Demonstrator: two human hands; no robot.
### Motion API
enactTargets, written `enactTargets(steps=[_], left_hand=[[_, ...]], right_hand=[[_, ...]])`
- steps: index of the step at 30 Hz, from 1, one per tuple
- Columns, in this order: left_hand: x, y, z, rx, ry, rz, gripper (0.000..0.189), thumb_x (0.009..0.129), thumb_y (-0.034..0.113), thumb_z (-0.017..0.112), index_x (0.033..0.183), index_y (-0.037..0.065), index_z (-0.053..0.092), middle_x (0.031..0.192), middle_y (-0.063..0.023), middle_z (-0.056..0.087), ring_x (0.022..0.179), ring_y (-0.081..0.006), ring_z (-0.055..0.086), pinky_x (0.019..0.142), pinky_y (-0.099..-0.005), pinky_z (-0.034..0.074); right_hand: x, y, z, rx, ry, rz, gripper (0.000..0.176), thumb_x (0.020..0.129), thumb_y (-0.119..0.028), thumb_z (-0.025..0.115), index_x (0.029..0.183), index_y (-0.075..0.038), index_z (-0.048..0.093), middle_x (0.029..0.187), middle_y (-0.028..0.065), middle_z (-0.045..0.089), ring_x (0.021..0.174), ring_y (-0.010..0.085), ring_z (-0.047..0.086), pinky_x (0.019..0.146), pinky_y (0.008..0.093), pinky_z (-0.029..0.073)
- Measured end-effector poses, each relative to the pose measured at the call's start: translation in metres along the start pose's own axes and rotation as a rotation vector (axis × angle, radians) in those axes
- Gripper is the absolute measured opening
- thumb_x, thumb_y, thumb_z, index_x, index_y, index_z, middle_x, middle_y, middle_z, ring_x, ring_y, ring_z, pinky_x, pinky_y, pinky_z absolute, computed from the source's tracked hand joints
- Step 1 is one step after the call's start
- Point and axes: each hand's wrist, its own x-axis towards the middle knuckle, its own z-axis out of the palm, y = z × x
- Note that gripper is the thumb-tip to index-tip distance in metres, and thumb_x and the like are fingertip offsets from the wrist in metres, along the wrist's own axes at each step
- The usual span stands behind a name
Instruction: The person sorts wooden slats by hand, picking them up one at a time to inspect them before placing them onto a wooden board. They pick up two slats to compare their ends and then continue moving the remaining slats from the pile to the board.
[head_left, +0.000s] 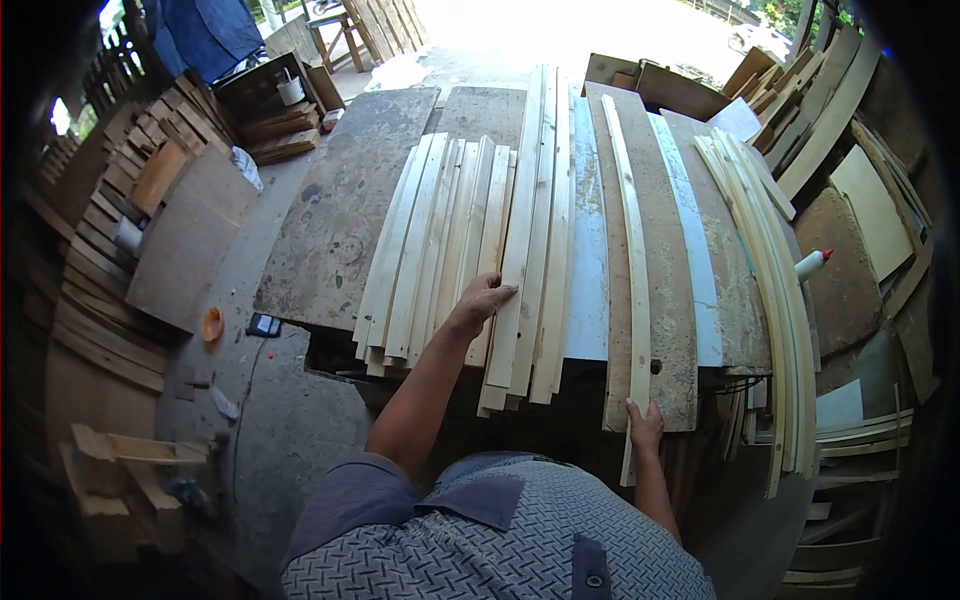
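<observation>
My left hand [484, 300] rests at the left edge of the longer pale wood strips [535, 220], its fingers closed on the edge of a strip. Beside it on the left lies a group of shorter pale strips [430, 240]. My right hand [646, 425] is closed around the near end of a single long thin strip [628, 220], which lies lengthwise on a brown board [672, 290]. That strip's near end sticks out past the board's front edge. Further right, a bundle of long strips [770, 280] overhangs the table front.
A worktable [340, 200] carries the strips. At its right lies a white bottle with a red tip [813, 264]. Stacked wood pieces [110, 250] line the left side. On the floor are an orange ring [212, 325] and a dark device [264, 325]. Boards [830, 110] lean at the right.
</observation>
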Motion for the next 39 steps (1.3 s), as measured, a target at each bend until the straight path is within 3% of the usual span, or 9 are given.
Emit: enactTargets(steps=[2, 5, 12, 18, 20, 23, 29, 35, 39], left_hand=[[-0.012, 0.006, 0.001, -0.401, -0.092, -0.148, 0.031, 0.097, 0.019, 0.061, 0.121, 0.000, 0.058, 0.108, -0.0099, 0.068, 0.093, -0.0178, 0.068, 0.086, -0.0346, 0.055], [-0.022, 0.005, 0.001, -0.627, -0.190, -0.132, 0.031, 0.100, 0.024, 0.058, 0.121, 0.001, 0.058, 0.108, -0.0101, 0.068, 0.093, -0.0174, 0.068, 0.085, -0.0336, 0.056], [-0.025, 0.000, 0.007, -0.891, -0.332, -0.113, 0.034, 0.104, 0.031, 0.048, 0.121, 0.002, 0.057, 0.090, -0.0055, 0.064, 0.077, -0.0160, 0.063, 0.074, -0.0326, 0.056], [-0.035, 0.003, 0.013, -0.838, -0.241, -0.148, 0.037, 0.101, 0.035, 0.055, 0.120, 0.003, 0.056, 0.081, -0.0031, 0.058, 0.071, -0.0144, 0.059, 0.069, -0.0308, 0.055], [-0.027, -0.006, 0.015, -0.440, 0.005, -0.192, 0.042, 0.095, 0.035, 0.066, 0.119, 0.002, 0.055, 0.090, -0.0065, 0.062, 0.077, -0.0159, 0.060, 0.070, -0.0329, 0.054], [-0.030, -0.008, 0.022, -0.169, 0.129, -0.088, 0.049, 0.090, 0.030, 0.071, 0.122, -0.002, 0.051, 0.105, -0.0148, 0.064, 0.090, -0.0232, 0.065, 0.079, -0.0374, 0.055], [-0.057, 0.000, 0.032, -0.096, 0.159, -0.082, 0.047, 0.089, 0.022, 0.070, 0.123, -0.004, 0.050, 0.114, -0.0188, 0.061, 0.105, -0.0254, 0.061, 0.092, -0.0389, 0.050], [-0.074, -0.019, 0.035, 0.060, 0.223, 0.085, 0.050, 0.091, 0.026, 0.067, 0.126, -0.005, 0.049, 0.116, -0.0197, 0.060, 0.106, -0.0272, 0.060, 0.093, -0.0384, 0.049], [-0.082, -0.006, 0.036, 0.053, 0.193, 0.056, 0.050, 0.091, 0.028, 0.066, 0.125, -0.005, 0.049, 0.114, -0.0192, 0.060, 0.105, -0.0263, 0.060, 0.092, -0.0381, 0.049]], right_hand=[[-0.001, -0.001, 0.001, -0.003, 0.004, 0.006, 0.041, 0.087, -0.035, 0.071, 0.103, 0.002, 0.066, 0.095, 0.0201, 0.070, 0.091, 0.0318, 0.068, 0.084, 0.0408, 0.050], [-0.003, -0.003, 0.000, 0.040, 0.007, -0.003, 0.045, 0.085, -0.039, 0.071, 0.100, 0.002, 0.065, 0.095, 0.0242, 0.070, 0.093, 0.0395, 0.068, 0.083, 0.0459, 0.050], [-0.002, -0.002, 0.001, -0.004, 0.019, -0.014, 0.045, 0.086, -0.039, 0.071, 0.100, 0.002, 0.065, 0.096, 0.0248, 0.069, 0.094, 0.0407, 0.068, 0.083, 0.0462, 0.051], [-0.003, -0.002, 0.000, -0.008, 0.024, -0.015, 0.045, 0.086, -0.039, 0.071, 0.101, 0.003, 0.065, 0.096, 0.0257, 0.069, 0.094, 0.0417, 0.067, 0.083, 0.0469, 0.051], [-0.002, -0.002, 0.001, -0.005, 0.026, -0.017, 0.045, 0.086, -0.039, 0.071, 0.101, 0.003, 0.065, 0.096, 0.0258, 0.069, 0.094, 0.0419, 0.067, 0.083, 0.0470, 0.050], [-0.001, 0.001, 0.001, 0.004, 0.019, -0.021, 0.045, 0.087, -0.039, 0.071, 0.101, 0.003, 0.065, 0.096, 0.0254, 0.069, 0.094, 0.0411, 0.068, 0.083, 0.0464, 0.051], [-0.003, -0.006, -0.002, 0.013, -0.005, 0.016, 0.042, 0.088, -0.035, 0.070, 0.106, 0.002, 0.066, 0.095, 0.0209, 0.071, 0.092, 0.0327, 0.069, 0.083, 0.0414, 0.051], [-0.003, -0.007, -0.003, -0.004, -0.011, 0.043, 0.043, 0.088, -0.036, 0.071, 0.106, 0.003, 0.066, 0.097, 0.0215, 0.070, 0.093, 0.0316, 0.069, 0.084, 0.0412, 0.051], [0.007, 0.011, -0.002, 0.174, -0.095, 0.038, 0.039, 0.094, -0.033, 0.065, 0.108, 0.003, 0.066, 0.098, 0.0142, 0.071, 0.093, 0.0234, 0.068, 0.084, 0.0351, 0.050]])
